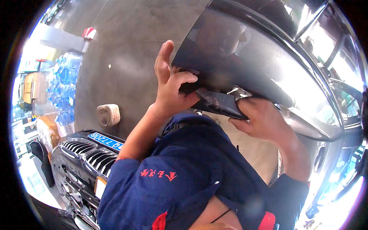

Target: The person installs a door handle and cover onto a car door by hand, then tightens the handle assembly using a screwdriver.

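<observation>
A: Where is the dark curved piece [223, 104]?
B: Beside the car panel [245, 42], with the right hand [262, 116] clamped on one end.
A: And the left hand [168, 86]?
B: Near the opposite end, one finger raised; whether it grips, I cannot tell.

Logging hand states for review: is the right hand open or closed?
Closed: the right hand pinches a dark glossy curved piece between thumb and fingers.

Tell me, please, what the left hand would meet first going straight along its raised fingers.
Beyond the left hand, the way looks free over grey floor, passing left of the dark panel, though depth is unclear.
</observation>
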Action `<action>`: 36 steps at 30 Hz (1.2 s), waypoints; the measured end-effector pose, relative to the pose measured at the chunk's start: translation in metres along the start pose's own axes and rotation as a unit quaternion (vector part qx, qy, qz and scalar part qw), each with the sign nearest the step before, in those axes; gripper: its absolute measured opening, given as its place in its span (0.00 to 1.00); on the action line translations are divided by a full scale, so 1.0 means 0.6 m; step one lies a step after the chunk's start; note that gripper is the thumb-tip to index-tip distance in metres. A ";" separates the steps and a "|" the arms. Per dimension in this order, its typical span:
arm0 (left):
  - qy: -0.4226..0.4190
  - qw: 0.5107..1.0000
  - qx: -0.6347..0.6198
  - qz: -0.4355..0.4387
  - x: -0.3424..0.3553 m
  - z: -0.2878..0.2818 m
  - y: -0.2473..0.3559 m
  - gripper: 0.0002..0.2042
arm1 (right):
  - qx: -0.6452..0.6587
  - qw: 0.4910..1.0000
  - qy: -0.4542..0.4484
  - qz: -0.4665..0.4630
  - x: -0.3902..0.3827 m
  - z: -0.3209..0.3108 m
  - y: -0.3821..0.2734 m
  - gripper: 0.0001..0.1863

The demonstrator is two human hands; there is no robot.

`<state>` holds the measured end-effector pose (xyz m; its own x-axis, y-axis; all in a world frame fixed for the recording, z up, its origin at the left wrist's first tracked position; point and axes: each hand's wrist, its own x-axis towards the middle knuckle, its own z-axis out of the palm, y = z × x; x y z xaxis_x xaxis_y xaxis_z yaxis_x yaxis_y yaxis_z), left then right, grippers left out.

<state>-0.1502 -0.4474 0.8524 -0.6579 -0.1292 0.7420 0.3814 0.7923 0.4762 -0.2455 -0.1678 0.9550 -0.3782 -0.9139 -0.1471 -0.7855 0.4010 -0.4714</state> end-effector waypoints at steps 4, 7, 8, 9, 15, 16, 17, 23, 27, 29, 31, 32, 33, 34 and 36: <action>0.021 0.995 -0.097 0.003 0.008 0.009 -0.003 0.25 | 0.003 1.000 -0.003 0.011 -0.001 0.002 -0.002 0.21; 0.021 0.985 -0.172 0.006 0.011 0.013 -0.007 0.27 | -0.007 0.997 -0.068 0.036 -0.001 -0.012 -0.008 0.22; 0.019 0.987 -0.160 0.017 0.015 0.012 -0.006 0.27 | -0.009 0.997 -0.068 0.037 -0.001 -0.011 -0.008 0.22; 0.018 0.988 -0.154 0.023 0.015 0.011 -0.006 0.27 | -0.006 0.998 -0.062 0.032 -0.001 -0.009 -0.008 0.22; 0.004 0.987 -0.158 0.021 0.009 0.012 -0.011 0.30 | -0.012 0.998 -0.060 0.025 -0.001 -0.011 -0.007 0.22; 0.004 0.986 -0.167 0.019 0.008 0.013 -0.011 0.30 | -0.010 0.998 -0.060 0.024 -0.002 -0.010 -0.006 0.22; 0.004 0.986 -0.166 0.016 0.009 0.012 -0.010 0.29 | -0.009 0.998 -0.060 0.025 -0.002 -0.010 -0.006 0.22; 0.014 0.983 -0.178 -0.032 0.006 0.015 0.010 0.25 | -0.018 0.997 -0.057 0.040 0.001 -0.005 -0.010 0.22; -0.013 0.991 -0.131 -0.028 0.006 0.002 0.018 0.23 | 0.002 1.000 -0.008 0.019 -0.001 -0.003 -0.010 0.20; -0.046 0.995 -0.089 -0.010 0.009 -0.005 0.017 0.23 | 0.012 1.000 -0.005 0.028 -0.005 -0.006 -0.013 0.20; -0.066 0.996 -0.064 0.007 0.010 -0.007 0.016 0.24 | -0.018 0.996 -0.076 0.054 -0.003 -0.016 -0.017 0.22; -0.063 0.993 -0.097 -0.009 0.006 -0.006 0.014 0.26 | -0.015 0.996 -0.070 0.059 -0.003 -0.014 -0.018 0.22; -0.062 0.989 -0.129 -0.025 0.004 -0.006 0.012 0.27 | -0.006 0.998 -0.037 0.049 -0.004 -0.010 -0.020 0.21; -0.066 0.989 -0.132 -0.021 0.005 -0.008 0.012 0.27 | 0.002 0.999 -0.004 0.038 -0.005 -0.007 -0.019 0.20; -0.091 0.992 -0.087 -0.013 0.008 -0.017 0.008 0.27 | 0.003 0.999 -0.003 0.048 -0.006 -0.006 -0.019 0.20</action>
<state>-0.1448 -0.4506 0.8629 -0.7693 -0.0271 0.6383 0.4581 0.6730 0.5807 -0.2369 -0.1689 0.9644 -0.4490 -0.8713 -0.1980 -0.7421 0.4871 -0.4605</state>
